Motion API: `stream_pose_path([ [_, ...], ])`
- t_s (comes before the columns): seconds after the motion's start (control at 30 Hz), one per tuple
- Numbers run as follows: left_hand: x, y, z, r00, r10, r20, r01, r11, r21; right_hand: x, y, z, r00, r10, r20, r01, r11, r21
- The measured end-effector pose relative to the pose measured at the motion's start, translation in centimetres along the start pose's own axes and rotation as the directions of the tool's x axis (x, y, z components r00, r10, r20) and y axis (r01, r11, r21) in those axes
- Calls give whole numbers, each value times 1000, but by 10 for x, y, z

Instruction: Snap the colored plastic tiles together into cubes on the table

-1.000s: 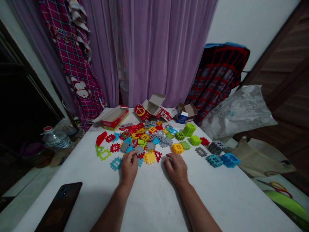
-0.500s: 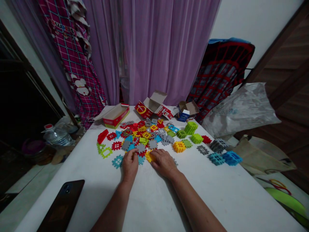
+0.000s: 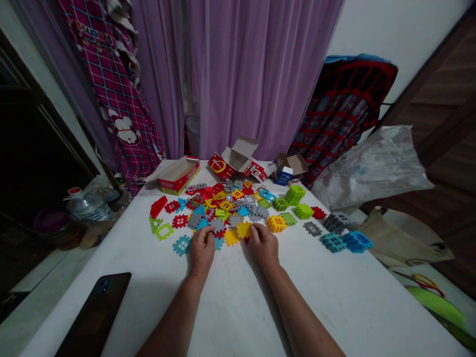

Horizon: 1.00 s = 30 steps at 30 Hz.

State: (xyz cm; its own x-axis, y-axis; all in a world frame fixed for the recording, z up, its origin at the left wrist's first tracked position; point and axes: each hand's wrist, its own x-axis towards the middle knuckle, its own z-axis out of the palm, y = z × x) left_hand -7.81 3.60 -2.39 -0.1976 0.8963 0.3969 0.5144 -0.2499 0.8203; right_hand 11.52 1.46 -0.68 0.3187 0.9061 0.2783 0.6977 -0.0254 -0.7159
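Observation:
My right hand [image 3: 265, 245] pinches a yellow notched square building piece [image 3: 244, 229] between thumb and fingers, slightly above the table. Beside it, a second yellow piece [image 3: 231, 237] lies flat at the near edge of a loose pile. My left hand [image 3: 202, 252] is closed, its fingertips at the edge of a grey building piece [image 3: 217, 226] that they seem to grip. Left of that hand lies a teal windowed piece [image 3: 181, 245]. A red piece shows partly under the yellow one at my right fingers.
Sorted stacks stand to the right: yellow [image 3: 276, 223], lime green [image 3: 295, 195], dark grey [image 3: 334, 222] and blue [image 3: 357, 242]. Opened cartons [image 3: 238, 161] line the table's back edge, with a red-and-green box [image 3: 179, 176] at left. A phone [image 3: 94, 315] lies front left.
My right hand has lifted a yellow piece from the pile and drawn it a little right, uncovering another yellow one. My left hand has stayed almost where it was.

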Motion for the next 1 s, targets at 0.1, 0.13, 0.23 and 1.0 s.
stream_pose_path([
  [0.1, 0, -1, 0, 1000, 25, 12, -25, 1000, 2, 2, 0, 4, 992, 122, 41, -126, 986, 110],
  [0.13, 0, -2, 1, 999, 31, 11, -31, 999, 4, 2, 0, 5, 989, 138, 50, -144, 982, 125],
  [0.23, -1, -4, 1, 999, 45, 4, -45, 999, 9, 3, 1, 5, 987, 154, 37, -158, 978, 134],
  [1.0, 0, -1, 1, 999, 48, 26, -48, 999, 6, 11, -6, -20, 979, -25, 204, 140, 806, -575],
])
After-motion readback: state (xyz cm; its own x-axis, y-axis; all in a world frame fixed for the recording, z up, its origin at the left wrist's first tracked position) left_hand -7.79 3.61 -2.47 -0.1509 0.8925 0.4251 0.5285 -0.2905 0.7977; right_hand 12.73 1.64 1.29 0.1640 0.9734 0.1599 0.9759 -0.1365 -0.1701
